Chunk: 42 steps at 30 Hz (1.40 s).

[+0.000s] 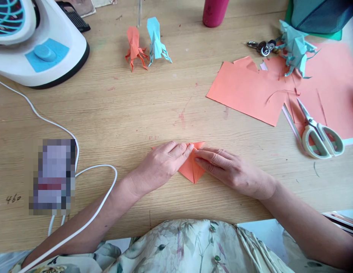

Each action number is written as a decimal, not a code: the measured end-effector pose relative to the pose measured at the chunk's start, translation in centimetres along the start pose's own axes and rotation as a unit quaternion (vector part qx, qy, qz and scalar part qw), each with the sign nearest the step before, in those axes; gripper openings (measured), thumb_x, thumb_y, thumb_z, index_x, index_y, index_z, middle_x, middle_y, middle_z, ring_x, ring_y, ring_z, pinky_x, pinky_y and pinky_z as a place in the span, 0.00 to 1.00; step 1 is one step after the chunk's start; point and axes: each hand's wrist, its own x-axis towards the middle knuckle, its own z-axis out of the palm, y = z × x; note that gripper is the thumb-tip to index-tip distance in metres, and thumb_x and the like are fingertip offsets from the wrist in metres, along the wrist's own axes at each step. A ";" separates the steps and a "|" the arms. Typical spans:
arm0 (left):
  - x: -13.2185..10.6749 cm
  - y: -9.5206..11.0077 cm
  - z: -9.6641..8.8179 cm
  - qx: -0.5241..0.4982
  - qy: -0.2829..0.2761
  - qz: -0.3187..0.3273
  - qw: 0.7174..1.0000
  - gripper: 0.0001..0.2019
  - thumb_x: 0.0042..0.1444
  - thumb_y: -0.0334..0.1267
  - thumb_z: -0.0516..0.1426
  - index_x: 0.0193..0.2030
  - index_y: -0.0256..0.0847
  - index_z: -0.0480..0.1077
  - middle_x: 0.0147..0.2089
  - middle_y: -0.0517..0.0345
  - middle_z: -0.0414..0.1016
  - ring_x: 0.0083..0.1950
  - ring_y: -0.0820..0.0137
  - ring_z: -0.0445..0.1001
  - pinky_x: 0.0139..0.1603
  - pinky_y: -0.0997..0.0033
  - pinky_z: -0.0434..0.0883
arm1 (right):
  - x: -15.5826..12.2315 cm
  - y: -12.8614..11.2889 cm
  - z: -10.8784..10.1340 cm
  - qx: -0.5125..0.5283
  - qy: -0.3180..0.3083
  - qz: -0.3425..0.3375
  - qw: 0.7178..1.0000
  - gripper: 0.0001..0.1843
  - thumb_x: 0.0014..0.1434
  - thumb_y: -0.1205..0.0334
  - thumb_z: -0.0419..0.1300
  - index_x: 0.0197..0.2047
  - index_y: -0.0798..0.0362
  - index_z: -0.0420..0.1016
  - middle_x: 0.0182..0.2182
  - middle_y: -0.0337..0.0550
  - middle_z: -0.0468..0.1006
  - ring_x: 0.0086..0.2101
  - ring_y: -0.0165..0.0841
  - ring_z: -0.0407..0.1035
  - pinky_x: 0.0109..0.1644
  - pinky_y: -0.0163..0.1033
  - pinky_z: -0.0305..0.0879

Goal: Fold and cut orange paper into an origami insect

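A small piece of folded orange paper (190, 171) lies on the table in front of me, its lower corner pointing at my body and a crease running down its middle. My left hand (169, 157) covers its left part, fingers pressed together, holding it down near the top edge. From the right, my right hand (227, 167) grips the paper's right side, thumb and fingertips closed close to the left fingertips. Part of the paper is hidden under both hands.
Orange sheets (247, 93) and scissors (319, 136) lie at right, beside a blue folded paper figure (297, 49) and keys (263, 47). Two paper figures, orange (133, 47) and blue (156, 40), stand at the back. A fan (57, 49), white cable (115, 178) and blurred phone (52, 174) occupy the left.
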 end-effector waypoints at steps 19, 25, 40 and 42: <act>-0.3 0.1 -0.1 0.007 -0.017 0.002 1.000 0.23 0.64 0.27 0.54 0.66 0.30 0.63 0.57 0.47 0.75 0.53 0.63 0.73 0.54 0.64 0.72 | 0.2 0.0 0.1 -0.009 -0.011 0.000 1.000 0.21 0.71 0.74 0.47 0.63 0.68 0.69 0.61 0.64 0.70 0.65 0.48 0.59 0.65 0.51 0.68; -0.2 0.1 -0.2 0.004 -0.023 -0.001 1.000 0.24 0.64 0.27 0.55 0.66 0.30 0.63 0.57 0.46 0.75 0.52 0.63 0.74 0.54 0.63 0.73 | 0.4 -0.1 -0.1 -0.014 -0.002 -0.001 1.000 0.21 0.70 0.74 0.47 0.63 0.64 0.69 0.60 0.61 0.71 0.64 0.46 0.62 0.64 0.52 0.70; 0.0 0.1 -0.1 0.000 -0.024 -0.007 1.000 0.22 0.65 0.26 0.52 0.66 0.32 0.64 0.59 0.50 0.75 0.52 0.65 0.73 0.53 0.66 0.73 | 0.4 -0.1 -0.5 -0.004 -0.012 -0.001 1.000 0.21 0.71 0.74 0.47 0.64 0.64 0.68 0.60 0.60 0.72 0.64 0.46 0.62 0.65 0.54 0.68; 0.1 0.2 -0.2 -0.005 -0.023 -0.012 1.000 0.21 0.66 0.27 0.53 0.65 0.32 0.64 0.58 0.51 0.75 0.52 0.65 0.73 0.53 0.65 0.73 | 0.3 -0.1 -0.5 -0.001 -0.012 0.002 1.000 0.22 0.71 0.74 0.46 0.65 0.63 0.67 0.61 0.59 0.72 0.64 0.46 0.61 0.64 0.54 0.69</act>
